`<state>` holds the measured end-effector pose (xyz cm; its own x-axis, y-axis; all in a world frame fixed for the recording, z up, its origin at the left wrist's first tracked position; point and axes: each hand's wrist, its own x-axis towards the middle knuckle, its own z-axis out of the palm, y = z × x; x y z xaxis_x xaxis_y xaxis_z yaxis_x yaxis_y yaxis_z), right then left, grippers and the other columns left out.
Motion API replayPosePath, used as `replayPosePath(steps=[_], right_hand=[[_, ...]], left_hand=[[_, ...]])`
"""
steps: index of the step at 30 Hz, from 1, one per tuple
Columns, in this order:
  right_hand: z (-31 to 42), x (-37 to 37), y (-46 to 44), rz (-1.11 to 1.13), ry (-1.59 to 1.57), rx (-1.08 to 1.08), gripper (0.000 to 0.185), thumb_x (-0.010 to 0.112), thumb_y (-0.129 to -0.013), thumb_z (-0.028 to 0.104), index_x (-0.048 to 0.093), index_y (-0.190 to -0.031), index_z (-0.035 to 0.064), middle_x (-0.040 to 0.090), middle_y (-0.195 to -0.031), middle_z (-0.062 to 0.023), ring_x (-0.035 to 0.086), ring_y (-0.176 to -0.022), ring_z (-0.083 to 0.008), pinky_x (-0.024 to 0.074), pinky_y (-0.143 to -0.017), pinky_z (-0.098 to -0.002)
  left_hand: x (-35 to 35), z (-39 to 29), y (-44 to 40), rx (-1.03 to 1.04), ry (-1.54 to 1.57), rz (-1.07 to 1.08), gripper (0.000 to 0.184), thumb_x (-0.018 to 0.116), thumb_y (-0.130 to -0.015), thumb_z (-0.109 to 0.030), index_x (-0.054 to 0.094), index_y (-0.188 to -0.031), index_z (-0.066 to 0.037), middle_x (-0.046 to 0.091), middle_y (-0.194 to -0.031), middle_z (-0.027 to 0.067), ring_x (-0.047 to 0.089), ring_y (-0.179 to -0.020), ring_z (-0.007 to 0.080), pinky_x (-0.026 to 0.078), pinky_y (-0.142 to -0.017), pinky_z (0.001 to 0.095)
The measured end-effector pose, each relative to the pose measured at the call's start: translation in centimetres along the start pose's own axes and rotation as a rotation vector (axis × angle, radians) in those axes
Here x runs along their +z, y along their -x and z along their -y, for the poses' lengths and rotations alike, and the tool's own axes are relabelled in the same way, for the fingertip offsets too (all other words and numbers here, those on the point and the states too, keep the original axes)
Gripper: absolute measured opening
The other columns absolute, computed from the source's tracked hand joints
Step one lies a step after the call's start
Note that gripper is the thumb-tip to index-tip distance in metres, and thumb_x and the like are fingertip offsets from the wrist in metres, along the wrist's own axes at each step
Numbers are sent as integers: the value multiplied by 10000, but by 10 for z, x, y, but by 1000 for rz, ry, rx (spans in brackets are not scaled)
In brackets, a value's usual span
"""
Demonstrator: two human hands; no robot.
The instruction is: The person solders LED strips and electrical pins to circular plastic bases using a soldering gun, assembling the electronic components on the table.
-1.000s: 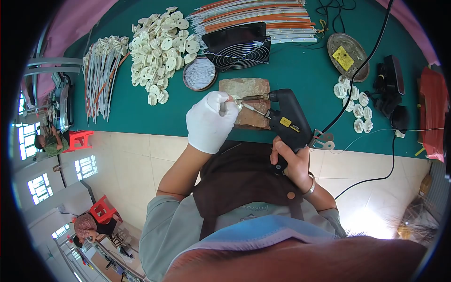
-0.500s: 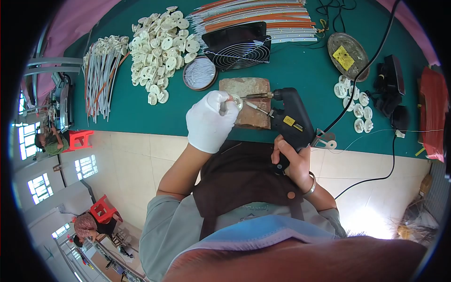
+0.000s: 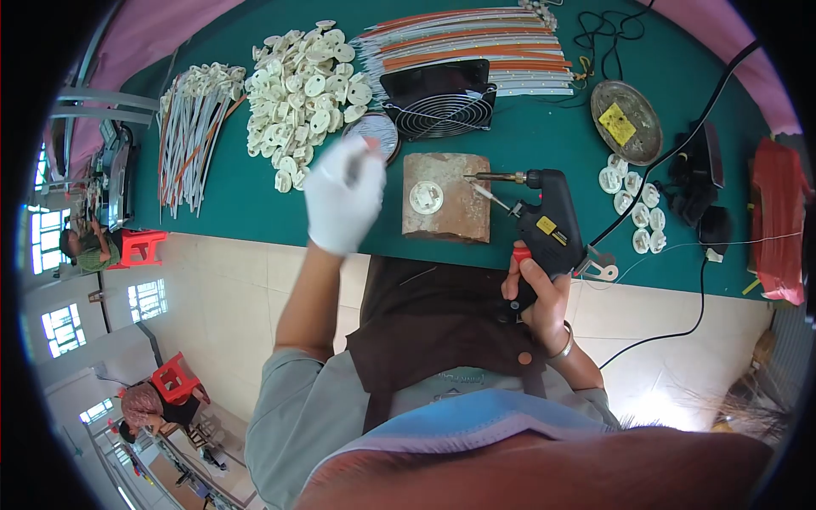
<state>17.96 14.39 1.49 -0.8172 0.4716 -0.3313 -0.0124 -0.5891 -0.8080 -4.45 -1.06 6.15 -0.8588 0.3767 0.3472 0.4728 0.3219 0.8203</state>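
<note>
Disc of white plastic (image 3: 427, 198) lies on the brown brick (image 3: 459, 223) between your white-gloved left hand (image 3: 343, 197), grip too blurred to tell, and right hand (image 3: 545, 297), gripping the black soldering gun (image 3: 554, 208).

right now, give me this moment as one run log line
left grip: white-gloved, partly hiding round dish | right grip: holding black soldering gun | white disc: lying on brick, neither grip on it

Matt black plastic body on the soldering gun (image 3: 552, 225), with a dull metal tip (image 3: 501, 177). Smooth white plastic disc (image 3: 426, 197). Rough, worn block (image 3: 449, 223), like brick or stone. Soft white cloth glove (image 3: 340, 204). Dark matt cloth apron (image 3: 442, 336). Shiny metal bangle (image 3: 564, 342). Smooth, matt green surface (image 3: 535, 136). Dull, stained metal dish (image 3: 639, 146). Black fan with a glossy wire guard (image 3: 450, 116).
</note>
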Motion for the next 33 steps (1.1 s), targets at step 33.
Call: replayPosePath(steps=[33], right_hand=[[3,6,8,-38,3,-50,277,564,-874,67,525,-1120,-56,558,-816,-107,532,-527,-167,460,-510,-318]], left_hand=[[-20,14,-77,-183,403,-45,130,592,-898,-119,590,-929,6,656,-735,97,566,-561,78,431,-498,198]])
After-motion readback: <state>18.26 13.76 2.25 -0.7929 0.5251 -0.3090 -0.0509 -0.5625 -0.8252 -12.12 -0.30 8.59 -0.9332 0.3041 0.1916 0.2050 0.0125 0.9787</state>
